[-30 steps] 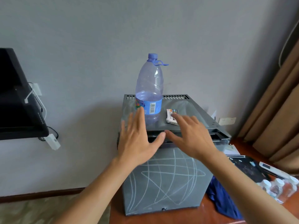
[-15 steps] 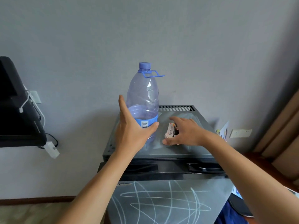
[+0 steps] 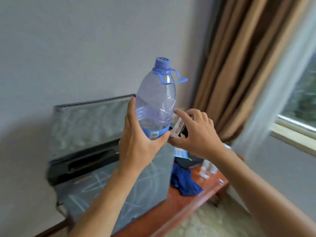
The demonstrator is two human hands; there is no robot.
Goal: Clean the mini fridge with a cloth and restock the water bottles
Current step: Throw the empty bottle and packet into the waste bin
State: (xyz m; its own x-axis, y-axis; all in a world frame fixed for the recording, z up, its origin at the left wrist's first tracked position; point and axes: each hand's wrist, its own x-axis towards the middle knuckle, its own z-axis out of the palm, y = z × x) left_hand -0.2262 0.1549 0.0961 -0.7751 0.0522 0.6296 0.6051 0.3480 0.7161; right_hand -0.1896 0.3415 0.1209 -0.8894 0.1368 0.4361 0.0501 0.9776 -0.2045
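Because the top of the mini fridge (image 3: 89, 124) must be free before it can be wiped, the left hand (image 3: 138, 142) grips the big bottle (image 3: 156, 106) low around its label, fingers closed on it, lifted and upright. The right hand (image 3: 196, 134) pinches a small packet (image 3: 178, 128) just beside the bottle, probably to clear it too. On the wooden table (image 3: 201, 197) the blue cloth (image 3: 184, 182) lies beside the fridge, and the small water bottles (image 3: 207, 168) stand near it, waiting.

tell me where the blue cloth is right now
In the head view the blue cloth lies crumpled on the wooden table, right of the mini fridge and below the right hand.
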